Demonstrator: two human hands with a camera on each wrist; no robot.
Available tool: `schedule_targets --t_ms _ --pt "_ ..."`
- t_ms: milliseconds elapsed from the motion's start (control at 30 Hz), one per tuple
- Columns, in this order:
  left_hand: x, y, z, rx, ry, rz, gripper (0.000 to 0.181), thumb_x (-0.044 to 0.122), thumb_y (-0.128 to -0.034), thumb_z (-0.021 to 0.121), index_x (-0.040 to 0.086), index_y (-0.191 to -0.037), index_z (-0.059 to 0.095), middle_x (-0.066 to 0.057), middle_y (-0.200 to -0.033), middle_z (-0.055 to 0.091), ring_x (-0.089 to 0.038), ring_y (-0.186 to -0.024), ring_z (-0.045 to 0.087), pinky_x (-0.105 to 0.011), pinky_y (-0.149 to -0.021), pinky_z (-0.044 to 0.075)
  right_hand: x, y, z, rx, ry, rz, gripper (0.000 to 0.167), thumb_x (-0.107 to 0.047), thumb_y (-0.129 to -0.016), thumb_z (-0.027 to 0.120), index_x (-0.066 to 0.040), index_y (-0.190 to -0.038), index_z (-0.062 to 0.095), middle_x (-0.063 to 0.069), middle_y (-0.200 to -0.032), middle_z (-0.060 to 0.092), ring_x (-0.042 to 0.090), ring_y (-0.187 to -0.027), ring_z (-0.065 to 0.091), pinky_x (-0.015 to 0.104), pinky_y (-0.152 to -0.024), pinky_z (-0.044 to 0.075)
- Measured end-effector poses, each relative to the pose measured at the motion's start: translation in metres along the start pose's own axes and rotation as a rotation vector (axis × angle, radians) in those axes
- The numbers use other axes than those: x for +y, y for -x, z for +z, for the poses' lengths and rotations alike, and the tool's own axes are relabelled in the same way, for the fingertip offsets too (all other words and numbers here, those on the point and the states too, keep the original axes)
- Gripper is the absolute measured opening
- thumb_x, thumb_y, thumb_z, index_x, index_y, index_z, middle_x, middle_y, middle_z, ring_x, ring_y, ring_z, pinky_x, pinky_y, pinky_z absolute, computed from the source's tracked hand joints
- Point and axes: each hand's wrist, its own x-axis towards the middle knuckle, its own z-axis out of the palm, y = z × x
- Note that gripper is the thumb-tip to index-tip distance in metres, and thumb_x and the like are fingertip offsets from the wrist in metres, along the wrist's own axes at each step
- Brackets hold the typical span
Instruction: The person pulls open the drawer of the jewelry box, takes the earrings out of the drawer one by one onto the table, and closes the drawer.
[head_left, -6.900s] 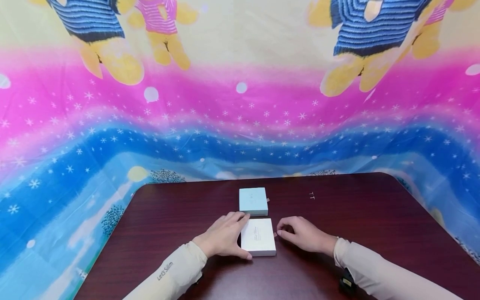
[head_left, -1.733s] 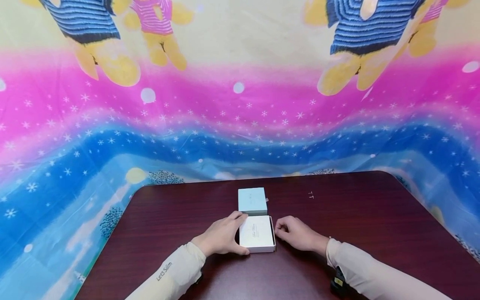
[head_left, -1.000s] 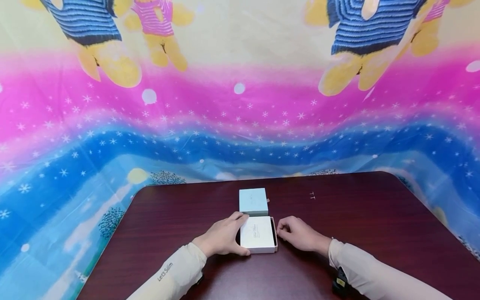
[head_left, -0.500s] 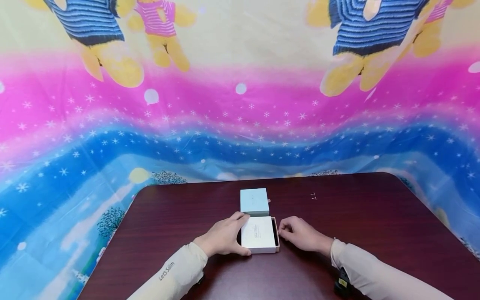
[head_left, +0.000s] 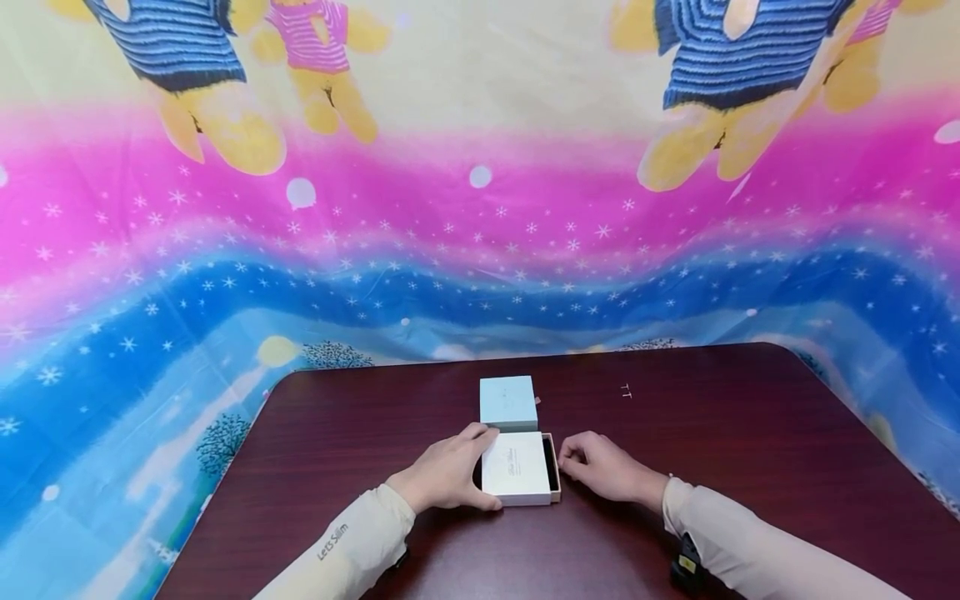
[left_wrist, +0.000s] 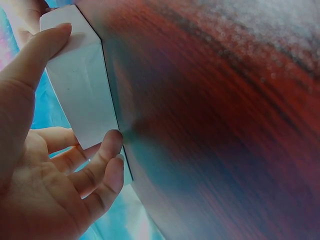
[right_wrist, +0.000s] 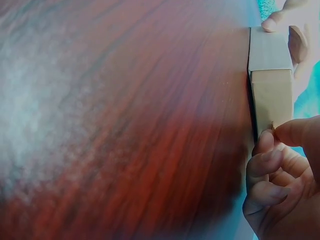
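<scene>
A white drawer-style gift box point(head_left: 516, 468) with small printed lettering lies on the table, its inner tray point(head_left: 555, 471) sticking out a little to the right and showing a dark inside. My left hand point(head_left: 446, 471) grips the outer sleeve from the left, thumb on the near side and fingers at the far side. At the tray's right end, my right hand point(head_left: 609, 468) pinches a small pull tab point(right_wrist: 272, 125) between thumb and forefinger, mostly hidden by the fingertips. The right wrist view shows the tray's end wall point(right_wrist: 272, 95) beyond the sleeve.
Just behind the white box stands a pale blue box point(head_left: 508, 402) with a pinkish tab point(head_left: 537, 401) on its right side. Two tiny T-shaped pieces point(head_left: 626, 391) lie farther right on the dark red-brown table point(head_left: 360, 408). A patterned cloth point(head_left: 480, 250) hangs behind.
The white box was closed in the oldest frame; its tray has since slid out to the right, a bit farther in each frame, with my right hand. My left hand has kept its hold.
</scene>
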Motion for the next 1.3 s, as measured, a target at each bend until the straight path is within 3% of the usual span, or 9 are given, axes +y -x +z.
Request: schedule_targets --t_ms 1300 --pt "0.0 0.0008 -0.0012 -0.007 -0.018 -0.005 0.105 0.06 -0.0723 0.083 0.009 -0.154 0.042 -0.007 -0.15 0.05 -0.02 -0.128 0.06 -0.037 -0.1 0.053 -0.0014 0.006 -0.0089 -0.016 -0.011 0.02 0.02 -0.01 -0.099 0.059 -0.013 -0.083 0.069 -0.005 -0.07 0.061 0.002 -0.062 0.051 0.02 -0.062 0.044"
